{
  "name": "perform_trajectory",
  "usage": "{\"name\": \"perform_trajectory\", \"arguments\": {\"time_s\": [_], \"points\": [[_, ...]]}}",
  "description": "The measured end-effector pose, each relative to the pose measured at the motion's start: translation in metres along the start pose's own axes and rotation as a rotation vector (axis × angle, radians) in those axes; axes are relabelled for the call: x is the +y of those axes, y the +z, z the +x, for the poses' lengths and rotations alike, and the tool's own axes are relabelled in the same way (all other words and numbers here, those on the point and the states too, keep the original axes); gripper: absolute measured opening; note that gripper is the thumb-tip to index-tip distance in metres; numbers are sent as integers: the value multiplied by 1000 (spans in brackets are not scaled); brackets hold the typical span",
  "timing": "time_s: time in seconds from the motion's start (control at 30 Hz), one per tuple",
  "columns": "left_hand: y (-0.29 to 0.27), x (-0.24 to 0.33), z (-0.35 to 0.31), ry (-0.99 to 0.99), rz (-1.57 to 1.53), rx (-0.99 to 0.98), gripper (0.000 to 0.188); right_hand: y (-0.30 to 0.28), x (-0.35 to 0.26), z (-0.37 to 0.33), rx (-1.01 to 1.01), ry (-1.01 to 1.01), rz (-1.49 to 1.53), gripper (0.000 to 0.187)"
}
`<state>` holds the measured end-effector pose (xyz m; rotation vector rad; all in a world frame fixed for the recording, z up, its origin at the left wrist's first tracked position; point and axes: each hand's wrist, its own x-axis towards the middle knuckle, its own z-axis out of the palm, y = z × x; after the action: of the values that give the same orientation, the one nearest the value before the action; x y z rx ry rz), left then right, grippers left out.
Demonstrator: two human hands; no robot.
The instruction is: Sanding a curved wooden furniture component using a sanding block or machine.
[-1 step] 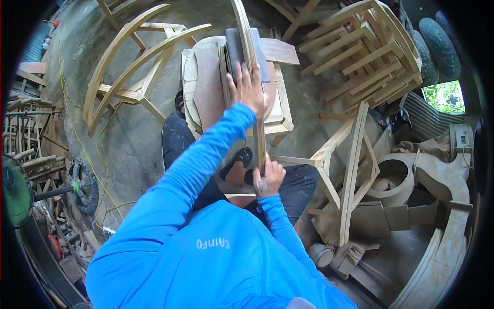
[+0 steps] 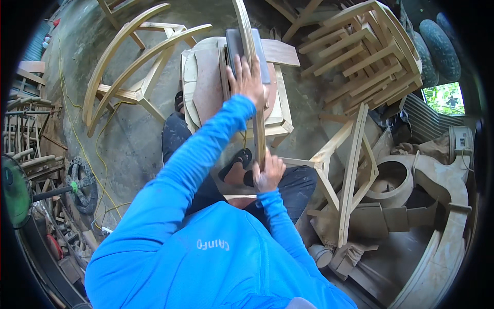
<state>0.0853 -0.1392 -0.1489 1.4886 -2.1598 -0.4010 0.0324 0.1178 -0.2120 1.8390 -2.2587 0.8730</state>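
A long, slightly curved wooden strip (image 2: 259, 135) runs from the far edge toward my lap. Its middle lies across a dark grey rectangular pad (image 2: 235, 44) on a low wooden stool-like stand (image 2: 284, 105). My left hand (image 2: 248, 81) rests on the strip over the pad, fingers stretched and apart; its palm side is hidden. At the near end, my right hand (image 2: 269, 174) is closed around the strip beside my knee. Thin flat panels (image 2: 205, 85) lie on the stand to the left of the strip.
A curved-legged wooden frame (image 2: 141, 95) stands at left, with a yellow cord (image 2: 105, 170) on the floor. Stacked frames (image 2: 365, 56) rise at far right. A triangular wooden frame (image 2: 352, 175) is near my right knee, beside a dusty machine (image 2: 437, 170). A fan (image 2: 15, 190) is at left.
My left hand has shifted slightly farther from me along the wooden strip. My right hand keeps its grip at the near end, almost in the same place.
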Motion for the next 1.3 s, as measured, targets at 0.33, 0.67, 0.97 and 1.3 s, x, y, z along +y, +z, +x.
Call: {"name": "perform_trajectory", "arguments": {"time_s": [0.33, 0.67, 0.97, 1.3], "points": [[-6, -80, 231, -217, 36, -121, 93, 40, -36, 210, 138, -34, 38, 57], [-7, -17, 94, -162, 141, -161, 97, 0, 2, 74, -120, 207, 494, 63], [-47, 56, -38, -146, -20, -144, 106, -170, 64, -130, -451, 373, 579, 82], [-57, 66, -19, -92, -63, -204, 98, -250, 47, -202, -358, 363, 381, 68]]}}
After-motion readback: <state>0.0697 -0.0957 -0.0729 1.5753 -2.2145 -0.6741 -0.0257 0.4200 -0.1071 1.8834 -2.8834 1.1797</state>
